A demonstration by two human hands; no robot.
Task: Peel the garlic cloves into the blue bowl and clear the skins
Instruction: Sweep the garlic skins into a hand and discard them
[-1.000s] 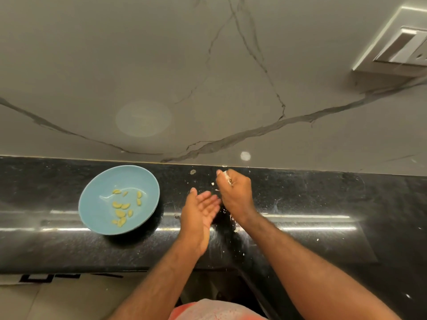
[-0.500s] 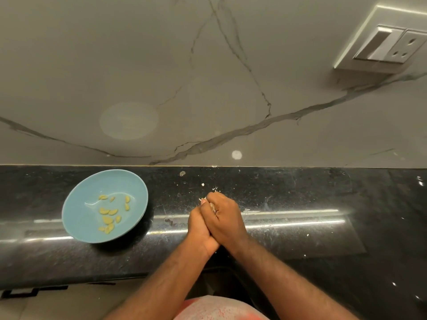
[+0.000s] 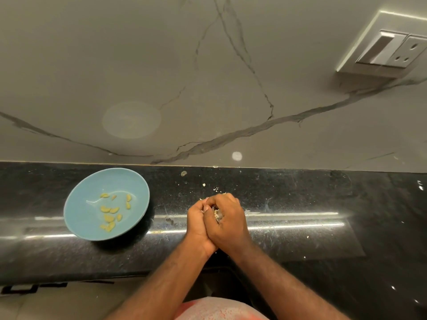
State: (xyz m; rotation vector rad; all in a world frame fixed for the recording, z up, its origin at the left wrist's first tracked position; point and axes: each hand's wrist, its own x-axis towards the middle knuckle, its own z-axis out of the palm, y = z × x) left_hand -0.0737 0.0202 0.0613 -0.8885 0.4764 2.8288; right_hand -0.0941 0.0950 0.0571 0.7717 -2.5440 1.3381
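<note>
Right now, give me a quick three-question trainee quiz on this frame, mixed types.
1. True or false: the blue bowl holds peeled cloves.
2. The bowl sits on which side of the hands? A) the person's left B) the person's right C) between them
3. Fill in: the left hand and right hand press together over the countertop, cupping garlic ____.
Key: 1 true; 2 A; 3 skins.
</note>
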